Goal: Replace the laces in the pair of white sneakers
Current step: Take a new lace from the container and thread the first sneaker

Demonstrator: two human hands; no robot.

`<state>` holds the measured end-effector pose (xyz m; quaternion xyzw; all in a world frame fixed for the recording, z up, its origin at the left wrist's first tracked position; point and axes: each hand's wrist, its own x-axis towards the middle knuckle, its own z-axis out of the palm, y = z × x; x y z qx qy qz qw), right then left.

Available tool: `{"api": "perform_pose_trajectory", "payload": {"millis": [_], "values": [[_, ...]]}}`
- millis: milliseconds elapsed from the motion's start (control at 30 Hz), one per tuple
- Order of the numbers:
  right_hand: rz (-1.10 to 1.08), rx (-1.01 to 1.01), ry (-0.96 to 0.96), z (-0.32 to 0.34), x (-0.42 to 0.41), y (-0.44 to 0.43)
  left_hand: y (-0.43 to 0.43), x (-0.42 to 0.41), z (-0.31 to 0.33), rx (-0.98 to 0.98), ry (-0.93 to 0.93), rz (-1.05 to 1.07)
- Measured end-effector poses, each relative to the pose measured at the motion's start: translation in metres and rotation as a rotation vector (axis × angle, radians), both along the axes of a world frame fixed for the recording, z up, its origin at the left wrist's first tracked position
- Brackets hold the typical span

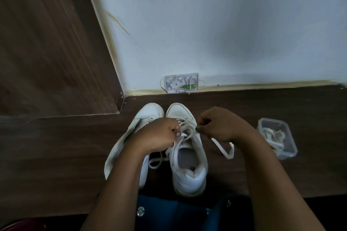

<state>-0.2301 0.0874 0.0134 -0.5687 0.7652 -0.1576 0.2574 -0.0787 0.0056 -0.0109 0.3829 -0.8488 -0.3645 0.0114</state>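
Over blue cloth (pixel 169 212), forearms forward: pinching lace (pixel 219 147) in left hand (pixel 159 135) and right hand (pixel 219 125), both clamped, slightly apart, above laced sneaker (pixel 189 180) on floor (pixel 56 146), probably to keep tension even. Other sneaker (pixel 148 112) just beside; more laces (pixel 272 133) kept handy in clear container (pixel 287 154).

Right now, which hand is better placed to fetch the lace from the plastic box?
Probably the right hand: the plastic box sits beside it, whereas the left hand would have to cross the laced sneaker.
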Motion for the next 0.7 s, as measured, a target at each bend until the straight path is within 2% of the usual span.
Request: {"api": "perform_pose_trajectory", "payload": {"millis": [100, 233, 300, 400, 533, 600, 700], "values": [[0.094, 0.071, -0.122, 0.0, 0.001, 0.003, -0.003, 0.002, -0.002, -0.018, 0.013, 0.024], [0.141, 0.096, -0.224, 0.003, -0.004, 0.008, -0.001, 0.0, -0.003, -0.161, -0.062, 0.01], [0.115, 0.091, -0.239, 0.002, -0.005, 0.007, 0.0, -0.003, -0.004, -0.142, -0.031, 0.037], [-0.033, 0.072, -0.349, -0.001, -0.001, 0.004, -0.001, -0.005, -0.008, -0.081, 0.051, 0.12], [-0.196, -0.133, -0.037, -0.013, -0.001, -0.015, -0.007, -0.009, -0.014, -0.062, 0.148, 0.261], [-0.203, -0.109, 0.021, -0.022, 0.001, -0.025, -0.009, -0.011, -0.018, -0.11, 0.102, 0.237], [-0.102, -0.011, 0.054, -0.034, 0.005, -0.034, -0.01, -0.013, -0.023, -0.137, 0.052, 0.219]]}}
